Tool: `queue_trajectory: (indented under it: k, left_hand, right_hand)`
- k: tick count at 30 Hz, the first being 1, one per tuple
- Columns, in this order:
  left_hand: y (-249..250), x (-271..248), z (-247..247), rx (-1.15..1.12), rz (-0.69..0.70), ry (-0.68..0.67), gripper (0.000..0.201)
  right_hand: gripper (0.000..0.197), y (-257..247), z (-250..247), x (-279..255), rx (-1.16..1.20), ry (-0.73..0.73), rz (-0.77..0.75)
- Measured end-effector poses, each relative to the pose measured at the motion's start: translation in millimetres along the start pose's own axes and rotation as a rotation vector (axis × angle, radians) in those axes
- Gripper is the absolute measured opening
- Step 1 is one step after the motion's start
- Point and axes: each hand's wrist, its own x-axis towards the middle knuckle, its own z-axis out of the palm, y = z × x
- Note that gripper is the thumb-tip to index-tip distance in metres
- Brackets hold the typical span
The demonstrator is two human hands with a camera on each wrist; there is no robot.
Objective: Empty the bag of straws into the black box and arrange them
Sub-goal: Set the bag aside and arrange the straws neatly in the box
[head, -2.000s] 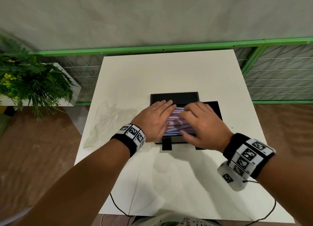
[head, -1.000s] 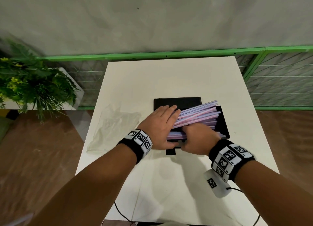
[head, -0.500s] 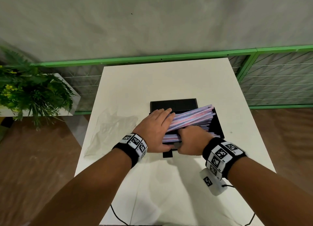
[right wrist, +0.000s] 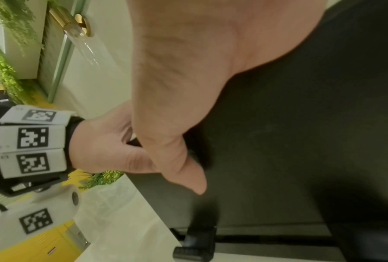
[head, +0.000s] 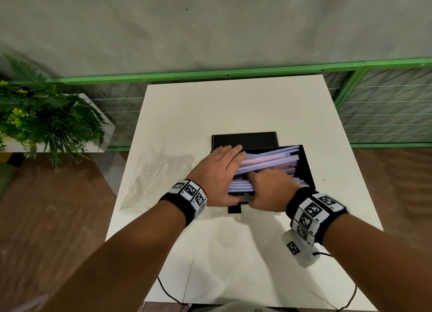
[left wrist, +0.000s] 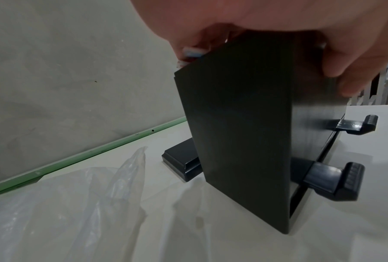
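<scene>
Two seconds earlier both hands lay flat on the straws. Now the black box, mid-bench, stood tipped: left hand flat against the straw ends, right hand curled over its near wall. Emptied bag lay toward the left edge; squaring remained.

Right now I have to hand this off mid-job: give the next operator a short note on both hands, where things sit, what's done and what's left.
Left hand: fingers straight, pressing the left ends of the straws, thumb on the black box front.
Right hand: curled over the near straws at the box's front edge.
The box is on the table with its lid behind; the emptied plastic bag lies to the left.
Done: bag emptied.
Left: the straws sit slanted and uneven; level and align them.
</scene>
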Motion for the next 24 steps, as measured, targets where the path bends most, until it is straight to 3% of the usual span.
queue_trajectory:
  k: [4, 10, 16, 24]
  left_hand:
    - [-1, 1, 1, 0.005, -0.002, -0.007, 0.106]
    - [1, 0, -1, 0.023, -0.019, -0.024, 0.103]
    - [0, -1, 0, 0.021, -0.020, -0.018, 0.101]
    - [1, -2, 2, -0.003, -0.023, -0.018, 0.097]
  right_hand:
    - [0.038, -1, -3, 5, 0.035, -0.066, 0.023]
    - [0.044, 2, 10, -8, -0.089, 0.212, -0.069]
    - [0.053, 5, 12, -16, -0.076, 0.315, -0.120]
    - [0.040, 2, 11, -28, 0.012, 0.670, -0.167]
